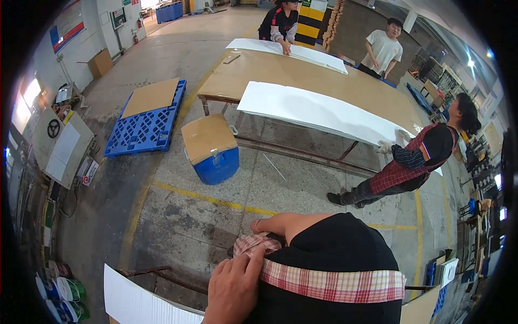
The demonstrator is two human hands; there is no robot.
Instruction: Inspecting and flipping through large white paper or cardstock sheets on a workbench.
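My left hand point(234, 286) comes up from the lower edge, its fingers closed on red-and-cream plaid cloth point(252, 243) bunched in front of it. A band of matching plaid point(334, 283) runs right from the fingers across black clothing point(345, 243). Beyond it, a bare forearm point(299, 222) comes out of a black sleeve and reaches left; it looks like my right arm. At its end my right hand point(258, 225) is partly seen beside the bunched cloth. Its fingers are mostly hidden, so I cannot tell whether they grip it.
White panels point(318, 108) lie on a long brown-topped table point(270, 67). A co-worker in a plaid apron point(415, 154) touches them; two people stand beyond. A cardboard box point(209, 137) sits on a blue bin point(218, 167), near a blue pallet point(140, 127). White sheets point(140, 299) lie close at lower left.
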